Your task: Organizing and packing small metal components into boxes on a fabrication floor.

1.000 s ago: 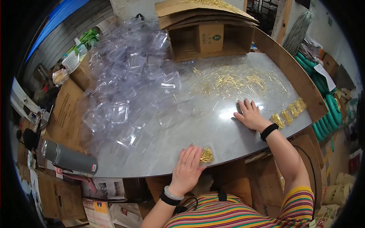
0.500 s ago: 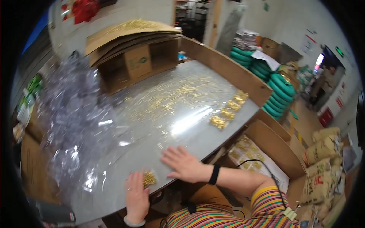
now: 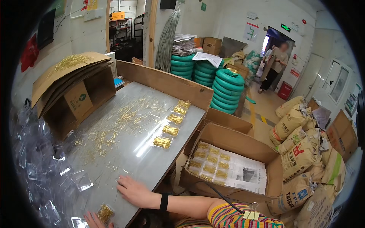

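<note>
On the grey tabletop [image 3: 146,150], my right hand [image 3: 133,192] lies palm down, fingers stretched and a little apart, with a few loose gold pins near its fingertips. My left hand [image 3: 93,221] shows only in part at the lower edge, its fingers extended beside a small clear box of gold pins [image 3: 105,213]; whether they touch it is hard to tell. Farther up, several filled clear boxes [image 3: 170,130] stand in a row along the table's right side. A scattered heap of thin gold pins [image 3: 114,125] covers the table's middle.
Many clear plastic boxes [image 3: 34,159] pile up at the left. A cardboard carton with flat sheets [image 3: 72,97] stands at the far left. To the right, an open carton [image 3: 243,152] holds filled boxes on paper. Beyond are green coils [image 3: 227,91], stacked sacks [image 3: 300,152] and a person [image 3: 275,66] near the doorway.
The view has swung to the right, so the table sits farther left and the open carton and doorway show more fully. Both hands stay low over the table's near edge.
</note>
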A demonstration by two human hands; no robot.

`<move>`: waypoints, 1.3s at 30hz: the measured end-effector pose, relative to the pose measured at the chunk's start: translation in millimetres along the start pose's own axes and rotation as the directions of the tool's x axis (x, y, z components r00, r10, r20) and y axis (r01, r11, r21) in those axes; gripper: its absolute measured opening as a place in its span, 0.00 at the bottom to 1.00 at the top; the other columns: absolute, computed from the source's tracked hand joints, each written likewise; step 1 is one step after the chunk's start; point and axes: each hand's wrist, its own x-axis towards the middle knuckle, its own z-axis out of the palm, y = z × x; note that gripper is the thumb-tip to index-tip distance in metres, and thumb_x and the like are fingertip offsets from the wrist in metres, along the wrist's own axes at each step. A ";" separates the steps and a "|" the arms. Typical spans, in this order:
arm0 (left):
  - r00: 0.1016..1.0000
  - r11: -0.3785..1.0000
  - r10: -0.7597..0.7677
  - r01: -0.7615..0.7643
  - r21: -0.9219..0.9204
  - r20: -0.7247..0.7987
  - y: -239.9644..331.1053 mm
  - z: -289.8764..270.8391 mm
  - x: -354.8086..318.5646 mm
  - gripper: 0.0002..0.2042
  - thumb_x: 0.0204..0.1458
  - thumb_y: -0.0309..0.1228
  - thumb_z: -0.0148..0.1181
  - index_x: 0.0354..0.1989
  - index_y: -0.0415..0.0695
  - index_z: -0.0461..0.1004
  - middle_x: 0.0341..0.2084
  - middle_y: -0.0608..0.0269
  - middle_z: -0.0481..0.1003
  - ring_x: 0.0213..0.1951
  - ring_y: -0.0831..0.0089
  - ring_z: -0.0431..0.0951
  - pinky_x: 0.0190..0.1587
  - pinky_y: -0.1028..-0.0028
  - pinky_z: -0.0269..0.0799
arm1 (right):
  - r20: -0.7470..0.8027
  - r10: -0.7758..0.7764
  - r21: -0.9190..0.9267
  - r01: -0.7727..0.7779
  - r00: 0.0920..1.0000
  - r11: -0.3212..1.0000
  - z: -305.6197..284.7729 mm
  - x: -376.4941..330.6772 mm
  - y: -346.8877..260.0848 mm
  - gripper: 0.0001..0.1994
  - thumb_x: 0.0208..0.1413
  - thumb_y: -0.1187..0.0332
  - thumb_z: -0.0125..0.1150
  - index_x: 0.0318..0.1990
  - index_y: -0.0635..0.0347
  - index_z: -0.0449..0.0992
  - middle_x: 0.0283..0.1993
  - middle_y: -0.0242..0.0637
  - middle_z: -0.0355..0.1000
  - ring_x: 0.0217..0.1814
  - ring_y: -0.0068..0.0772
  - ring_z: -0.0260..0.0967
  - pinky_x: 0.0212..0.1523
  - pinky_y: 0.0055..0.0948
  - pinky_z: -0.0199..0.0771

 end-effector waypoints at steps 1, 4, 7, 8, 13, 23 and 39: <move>0.997 0.998 0.044 -0.047 -0.038 -0.060 6.9 -2.9 -3.8 0.23 0.61 0.29 0.55 0.63 0.32 0.63 0.60 0.38 0.66 0.61 0.41 0.63 0.64 0.52 0.56 | 0.020 -0.048 0.020 0.048 0.999 0.999 -3.2 -0.7 -0.9 0.18 0.52 0.67 0.61 0.49 0.65 0.69 0.59 0.49 0.62 0.67 0.51 0.56 0.67 0.42 0.58; 0.972 0.966 0.207 -0.222 -0.135 -0.114 29.0 0.1 -11.8 0.16 0.57 0.25 0.59 0.53 0.34 0.73 0.48 0.44 0.75 0.50 0.44 0.72 0.55 0.54 0.65 | 0.107 -0.178 0.117 0.166 0.978 0.979 -7.8 0.4 -5.1 0.17 0.52 0.69 0.60 0.49 0.66 0.69 0.59 0.50 0.62 0.66 0.51 0.57 0.66 0.41 0.61; 0.968 0.950 0.252 -0.244 -0.196 0.016 39.8 16.5 -18.8 0.11 0.57 0.24 0.59 0.46 0.35 0.76 0.43 0.44 0.75 0.46 0.46 0.73 0.51 0.56 0.68 | 0.252 -0.224 0.268 0.155 0.941 0.951 1.5 -0.2 -1.2 0.17 0.53 0.69 0.59 0.49 0.65 0.69 0.59 0.50 0.62 0.67 0.52 0.57 0.66 0.41 0.60; 0.970 0.957 0.241 -0.239 -0.165 -0.008 40.2 19.0 -15.2 0.11 0.57 0.25 0.59 0.47 0.34 0.76 0.43 0.44 0.75 0.47 0.46 0.73 0.52 0.55 0.68 | 0.297 -0.223 0.317 0.124 0.928 0.940 -2.0 -0.3 -3.6 0.16 0.53 0.69 0.58 0.49 0.65 0.70 0.60 0.50 0.62 0.67 0.52 0.56 0.67 0.41 0.59; 0.982 0.976 0.186 -0.187 -0.111 -0.020 42.7 22.6 1.7 0.15 0.60 0.27 0.56 0.52 0.32 0.72 0.49 0.40 0.72 0.52 0.43 0.70 0.56 0.54 0.65 | -0.013 -0.210 0.144 0.210 0.978 0.967 -12.7 -3.3 -15.8 0.16 0.54 0.68 0.56 0.49 0.64 0.70 0.61 0.50 0.63 0.68 0.53 0.55 0.69 0.39 0.58; 0.980 0.996 0.073 -0.062 -0.067 0.184 48.5 25.6 29.8 0.25 0.62 0.35 0.54 0.62 0.29 0.62 0.60 0.32 0.63 0.62 0.38 0.62 0.64 0.54 0.58 | 0.055 -0.205 0.280 0.182 0.977 0.943 -20.8 2.7 -14.5 0.15 0.52 0.66 0.59 0.46 0.64 0.71 0.58 0.49 0.65 0.62 0.50 0.60 0.63 0.40 0.61; 0.962 0.984 0.177 -0.180 -0.009 0.206 40.3 33.4 32.9 0.26 0.65 0.38 0.50 0.65 0.33 0.60 0.62 0.37 0.63 0.65 0.43 0.60 0.68 0.53 0.54 | -0.179 -0.167 0.167 0.197 0.970 0.966 -43.8 -13.8 -21.4 0.11 0.50 0.69 0.58 0.41 0.64 0.71 0.45 0.42 0.68 0.50 0.43 0.64 0.52 0.35 0.66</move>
